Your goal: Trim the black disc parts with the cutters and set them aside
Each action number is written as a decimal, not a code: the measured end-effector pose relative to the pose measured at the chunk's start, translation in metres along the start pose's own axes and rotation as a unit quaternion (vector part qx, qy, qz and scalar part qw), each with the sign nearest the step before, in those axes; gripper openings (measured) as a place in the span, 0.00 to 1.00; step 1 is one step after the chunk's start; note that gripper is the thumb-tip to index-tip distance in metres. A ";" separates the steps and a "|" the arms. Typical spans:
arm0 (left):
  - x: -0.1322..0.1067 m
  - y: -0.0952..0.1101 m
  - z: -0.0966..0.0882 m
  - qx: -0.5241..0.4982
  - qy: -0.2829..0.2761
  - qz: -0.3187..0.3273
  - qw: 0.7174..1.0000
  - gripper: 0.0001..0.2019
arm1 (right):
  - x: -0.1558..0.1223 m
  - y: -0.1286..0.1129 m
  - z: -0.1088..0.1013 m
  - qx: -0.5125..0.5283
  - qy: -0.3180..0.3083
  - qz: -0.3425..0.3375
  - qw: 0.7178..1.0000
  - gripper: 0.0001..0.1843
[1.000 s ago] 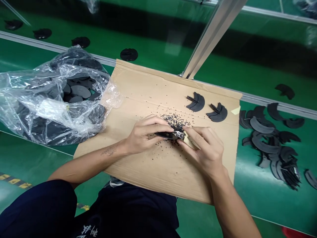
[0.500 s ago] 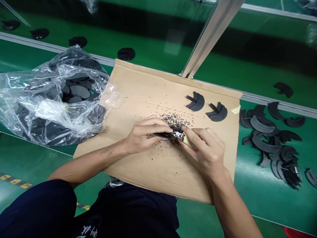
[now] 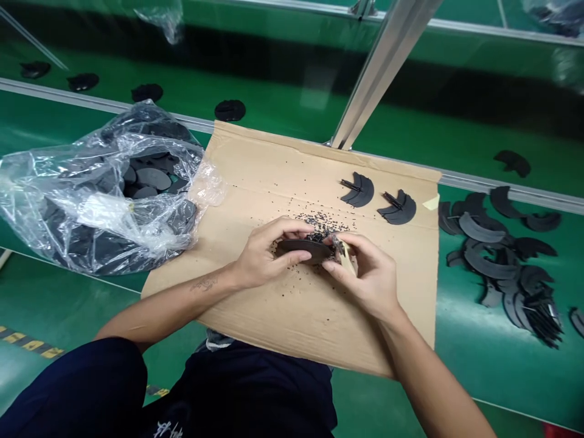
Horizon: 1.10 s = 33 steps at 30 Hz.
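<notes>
Left grip (image 3: 263, 260) around black disc (image 3: 303, 248)

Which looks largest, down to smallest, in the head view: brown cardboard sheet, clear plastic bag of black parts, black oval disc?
1. brown cardboard sheet
2. clear plastic bag
3. black oval disc, in the left hand
</notes>
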<state>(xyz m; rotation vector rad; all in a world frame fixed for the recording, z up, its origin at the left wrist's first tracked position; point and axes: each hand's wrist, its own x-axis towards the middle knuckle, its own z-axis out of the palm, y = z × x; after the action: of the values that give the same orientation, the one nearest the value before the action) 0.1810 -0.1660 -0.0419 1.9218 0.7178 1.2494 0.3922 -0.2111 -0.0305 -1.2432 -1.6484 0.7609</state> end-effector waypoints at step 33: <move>0.001 -0.009 -0.006 0.035 -0.095 0.082 0.991 0.23 | 0.005 0.009 -0.025 -0.273 -0.031 -0.206 0.939 0.16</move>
<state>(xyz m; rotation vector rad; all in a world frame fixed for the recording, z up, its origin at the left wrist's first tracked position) 0.1755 -0.1583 -0.0464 2.1601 0.5196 1.1298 0.4181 -0.2048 -0.0269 -1.1751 -2.1669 0.0778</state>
